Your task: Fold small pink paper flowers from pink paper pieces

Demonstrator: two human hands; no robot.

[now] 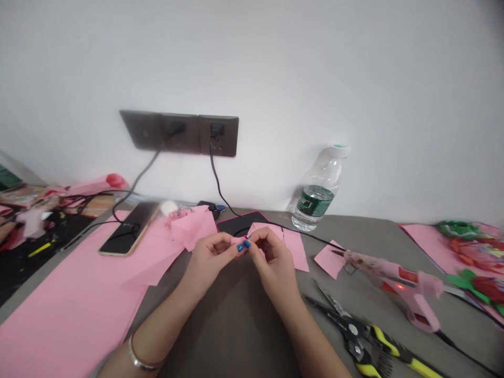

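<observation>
Both of my hands meet at the middle of the grey table, thumbs side by side. My left hand (210, 261) pinches a small piece of pink paper (239, 241) between thumb and fingers. From the other side my right hand (274, 258) pinches the same piece. Most of the piece is hidden by the fingers, so its shape is hard to make out. Just behind my right hand lie pink paper squares (297, 248). Crumpled and folded pink paper (197, 227) is to the left of my left hand.
At right lie a pink glue gun (401, 283) with a lit red light, black-and-yellow scissors (350, 331) and a small paper square (329, 259). A water bottle (317, 197) stands by the wall. Left are large pink sheets (79, 304) and a phone (129, 229); cables run from wall sockets (181, 132).
</observation>
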